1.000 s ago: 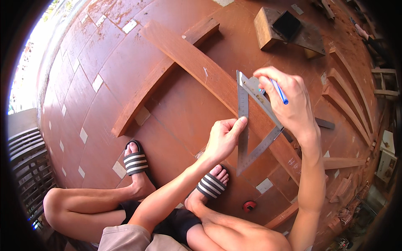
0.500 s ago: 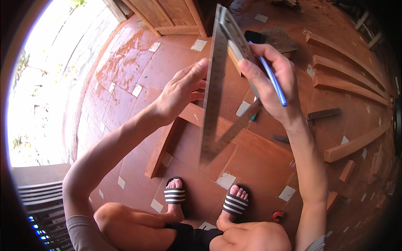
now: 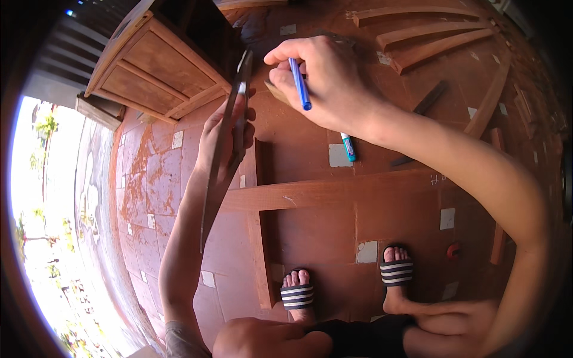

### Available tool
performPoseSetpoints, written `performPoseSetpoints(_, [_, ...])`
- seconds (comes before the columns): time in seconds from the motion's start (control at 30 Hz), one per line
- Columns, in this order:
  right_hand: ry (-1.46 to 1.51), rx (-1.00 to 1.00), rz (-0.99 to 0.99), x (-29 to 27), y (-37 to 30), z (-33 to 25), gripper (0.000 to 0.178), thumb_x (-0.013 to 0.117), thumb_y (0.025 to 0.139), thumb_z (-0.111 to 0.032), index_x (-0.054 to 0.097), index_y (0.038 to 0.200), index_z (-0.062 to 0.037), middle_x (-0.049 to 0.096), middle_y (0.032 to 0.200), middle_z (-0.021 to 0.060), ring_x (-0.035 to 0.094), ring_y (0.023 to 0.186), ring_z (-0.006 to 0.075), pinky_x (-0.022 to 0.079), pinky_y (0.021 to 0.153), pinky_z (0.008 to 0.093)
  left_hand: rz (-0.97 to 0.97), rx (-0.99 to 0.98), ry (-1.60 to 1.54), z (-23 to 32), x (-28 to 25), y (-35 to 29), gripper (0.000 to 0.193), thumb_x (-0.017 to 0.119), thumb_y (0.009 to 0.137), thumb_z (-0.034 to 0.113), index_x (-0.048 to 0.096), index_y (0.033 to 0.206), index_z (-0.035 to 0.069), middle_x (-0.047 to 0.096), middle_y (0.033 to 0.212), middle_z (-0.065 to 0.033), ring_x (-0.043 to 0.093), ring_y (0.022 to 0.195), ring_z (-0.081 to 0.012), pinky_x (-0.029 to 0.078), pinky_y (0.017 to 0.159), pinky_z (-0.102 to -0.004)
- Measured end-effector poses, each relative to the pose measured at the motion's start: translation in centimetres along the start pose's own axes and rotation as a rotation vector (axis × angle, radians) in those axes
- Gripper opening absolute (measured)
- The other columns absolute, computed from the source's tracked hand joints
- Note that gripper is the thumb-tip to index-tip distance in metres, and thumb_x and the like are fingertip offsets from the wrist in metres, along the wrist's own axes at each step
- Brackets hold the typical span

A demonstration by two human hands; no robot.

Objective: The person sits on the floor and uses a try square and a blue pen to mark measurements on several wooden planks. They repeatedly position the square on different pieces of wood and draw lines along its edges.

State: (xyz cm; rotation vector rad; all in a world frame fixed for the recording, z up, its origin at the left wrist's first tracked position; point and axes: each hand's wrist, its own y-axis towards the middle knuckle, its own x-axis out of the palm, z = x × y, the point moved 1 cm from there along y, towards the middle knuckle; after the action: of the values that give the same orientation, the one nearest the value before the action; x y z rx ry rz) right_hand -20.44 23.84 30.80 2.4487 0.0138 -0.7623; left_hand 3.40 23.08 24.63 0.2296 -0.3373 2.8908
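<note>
My left hand (image 3: pixel 210 136) grips a metal triangular square (image 3: pixel 210 197), seen nearly edge-on, with its long blade running down along my forearm. To the right, my right hand (image 3: pixel 327 80) is closed around a blue pen (image 3: pixel 300 85), held slanting with one end toward me. The two hands are apart, raised over the floor. Below them lies a long reddish wooden beam (image 3: pixel 316 194), crossed near its left end by a shorter wooden piece (image 3: pixel 261 256). A teal-and-white tube (image 3: pixel 348 147) rests beyond the beam, under my right wrist.
A wooden cabinet (image 3: pixel 161 80) stands at the upper left. Several timber lengths (image 3: pixel 430 36) lie at the upper right, near a dark bar (image 3: pixel 431 97). A small red object (image 3: pixel 453 250) sits right of my striped sandals (image 3: pixel 396 273). The floor is tiled.
The square has passed from my right hand to my left and swung to the left. My right hand keeps the blue pen. The view has turned, bringing more of the cabinet in.
</note>
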Motion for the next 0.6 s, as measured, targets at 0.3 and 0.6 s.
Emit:
performPoseSetpoints(0.3, [0.142, 0.643, 0.482, -1.9, -16.3, -1.2, 0.055, 0.048, 0.121, -0.043, 0.076, 0.140, 0.0009, 0.077, 0.095, 0.0067, 0.064, 0.090, 0.0120, 0.052, 0.084, 0.0323, -0.604, -0.142, 0.909, -7.9, -2.8, 2.4, 0.045, 0.079, 0.107, 0.020, 0.072, 0.147, 0.001, 0.077, 0.100, -0.0045, 0.065, 0.093, -0.0088, 0.058, 0.087, -0.0315])
performPoseSetpoints(0.6, [0.148, 0.910, 0.754, 8.1, -25.1, -3.3, 0.020, 0.068, 0.107, -0.003, 0.075, 0.124, 0.0048, 0.078, 0.103, 0.0158, 0.079, 0.095, 0.0200, 0.061, 0.087, 0.0328, -0.699, -0.139, 0.906, -10.5, -0.3, 1.1, 0.042, 0.083, 0.100, 0.013, 0.076, 0.140, 0.001, 0.084, 0.108, -0.0156, 0.071, 0.094, -0.0089, 0.059, 0.084, -0.0322])
